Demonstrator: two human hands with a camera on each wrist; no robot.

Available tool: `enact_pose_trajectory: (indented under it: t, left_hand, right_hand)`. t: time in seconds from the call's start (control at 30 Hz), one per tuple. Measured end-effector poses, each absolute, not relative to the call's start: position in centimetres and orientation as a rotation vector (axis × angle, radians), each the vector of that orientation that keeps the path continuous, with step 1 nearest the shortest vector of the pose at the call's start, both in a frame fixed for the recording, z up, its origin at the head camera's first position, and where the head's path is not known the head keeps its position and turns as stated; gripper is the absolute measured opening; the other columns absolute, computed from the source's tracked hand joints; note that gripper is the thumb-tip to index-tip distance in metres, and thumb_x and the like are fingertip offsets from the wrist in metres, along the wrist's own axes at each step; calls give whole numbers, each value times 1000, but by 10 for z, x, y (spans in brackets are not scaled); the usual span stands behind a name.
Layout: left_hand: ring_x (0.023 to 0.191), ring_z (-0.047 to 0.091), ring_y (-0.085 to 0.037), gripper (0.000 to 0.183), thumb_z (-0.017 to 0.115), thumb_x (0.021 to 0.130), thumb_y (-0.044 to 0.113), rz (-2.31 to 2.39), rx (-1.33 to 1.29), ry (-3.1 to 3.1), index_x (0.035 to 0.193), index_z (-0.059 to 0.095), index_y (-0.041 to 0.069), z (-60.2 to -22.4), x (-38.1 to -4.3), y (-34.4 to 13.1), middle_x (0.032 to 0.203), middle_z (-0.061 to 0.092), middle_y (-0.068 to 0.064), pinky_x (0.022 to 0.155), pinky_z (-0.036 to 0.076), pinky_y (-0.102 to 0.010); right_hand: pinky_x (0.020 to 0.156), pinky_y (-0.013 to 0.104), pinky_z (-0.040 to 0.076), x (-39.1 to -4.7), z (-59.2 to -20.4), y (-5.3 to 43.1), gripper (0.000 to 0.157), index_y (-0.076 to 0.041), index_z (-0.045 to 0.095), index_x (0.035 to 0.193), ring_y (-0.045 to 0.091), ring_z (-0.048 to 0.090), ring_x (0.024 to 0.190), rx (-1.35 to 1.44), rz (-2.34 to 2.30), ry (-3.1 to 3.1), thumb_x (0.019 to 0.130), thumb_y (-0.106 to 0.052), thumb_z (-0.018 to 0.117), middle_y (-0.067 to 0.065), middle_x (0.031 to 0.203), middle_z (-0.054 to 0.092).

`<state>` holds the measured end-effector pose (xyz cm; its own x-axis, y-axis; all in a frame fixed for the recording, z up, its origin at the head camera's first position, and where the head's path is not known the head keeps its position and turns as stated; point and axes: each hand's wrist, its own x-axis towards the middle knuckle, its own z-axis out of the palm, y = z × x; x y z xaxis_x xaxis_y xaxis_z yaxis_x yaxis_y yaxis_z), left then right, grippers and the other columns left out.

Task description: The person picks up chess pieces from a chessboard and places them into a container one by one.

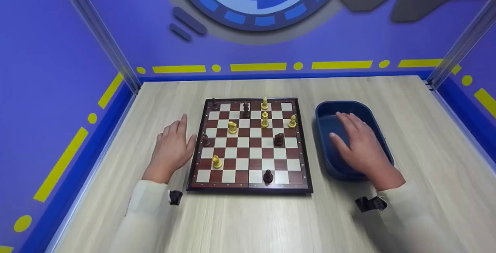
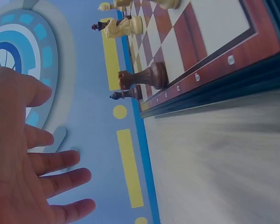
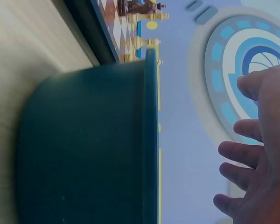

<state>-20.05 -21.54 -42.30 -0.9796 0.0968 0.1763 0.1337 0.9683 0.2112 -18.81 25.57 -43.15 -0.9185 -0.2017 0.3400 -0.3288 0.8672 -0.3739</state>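
Observation:
A brown-and-white chessboard (image 1: 249, 141) lies on the table with several dark and cream pieces standing on it. My left hand (image 1: 172, 146) is beside the board's left edge, thumb and fingers extended, holding nothing. Nearest to it stands a dark rook (image 2: 147, 77), with a dark bishop (image 2: 128, 93) farther along the edge and a cream knight (image 2: 126, 27) further in. My right hand (image 1: 360, 144) hovers over the dark blue tub (image 1: 322, 144), fingers spread and nothing in them. In the right wrist view the tub's rim stands apart from the fingers (image 3: 240, 153).
Elsewhere on the board are a dark king (image 1: 246, 110), a cream king (image 1: 264, 119), a dark knight (image 1: 279, 139) and a dark pawn (image 1: 267, 176). Blue panels (image 1: 263, 51) with yellow marks enclose the wooden table (image 1: 248, 222) at the back and sides.

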Motion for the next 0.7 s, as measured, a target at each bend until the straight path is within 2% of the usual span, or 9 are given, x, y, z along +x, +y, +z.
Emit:
enact_pose_trajectory:
  t: [0.33,0.7]
  left_hand:
    - [125,47,-44,63,46,99,34,-397,-143,-2961,147,33,-4,-435,-196,-215,138,47,-27,96,40,-59]
    - [123,48,-45,62,46,99,32,-454,-105,-2995,146,34,-6,-448,-194,-215,135,49,-28,97,40,-60]
  right_hand:
    - [111,57,29,-184,-438,245,52,-2,49,139,40,42,133,469,628,-2654,94,-27,60,21,140,51]
    - [108,60,31,-174,-437,228,52,-6,49,140,42,41,132,439,668,-2673,95,-28,61,23,141,48]
